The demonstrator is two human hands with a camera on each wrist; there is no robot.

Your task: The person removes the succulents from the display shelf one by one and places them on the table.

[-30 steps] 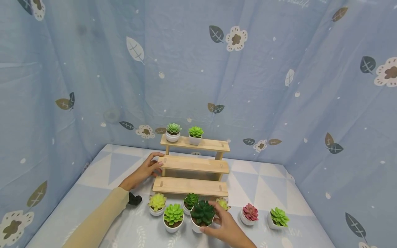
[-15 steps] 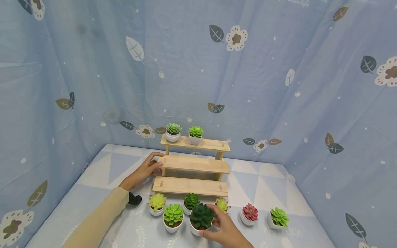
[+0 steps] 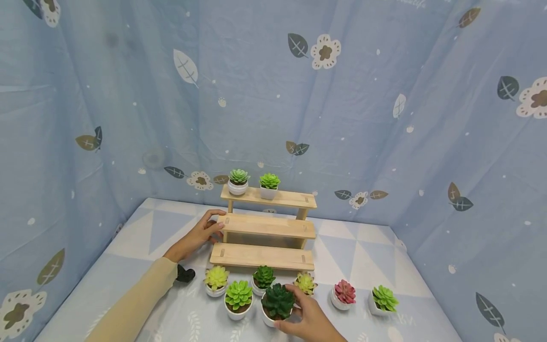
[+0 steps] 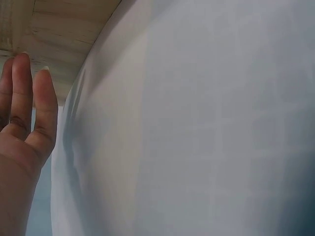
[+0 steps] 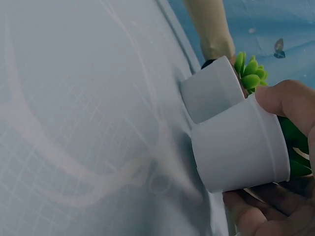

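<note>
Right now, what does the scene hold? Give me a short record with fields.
Left hand: holds the wooden stand at its middle shelf's left end
Right hand: holds the dark green succulent by its white pot
Top shelf: pale green succulent, bright green succulent
Table: six other potted succulents, including a red succulent
Backdrop: blue curtain printed with leaves and flowers

The left hand (image 4: pixel 23 132) is occupying the left edge, three fingers pointing upward. Their tips are overlapping a wooden surface (image 4: pixel 69 29); contact is not showing clearly. A pale, faintly gridded cloth (image 4: pixel 197 128) is filling most of the view.
</note>
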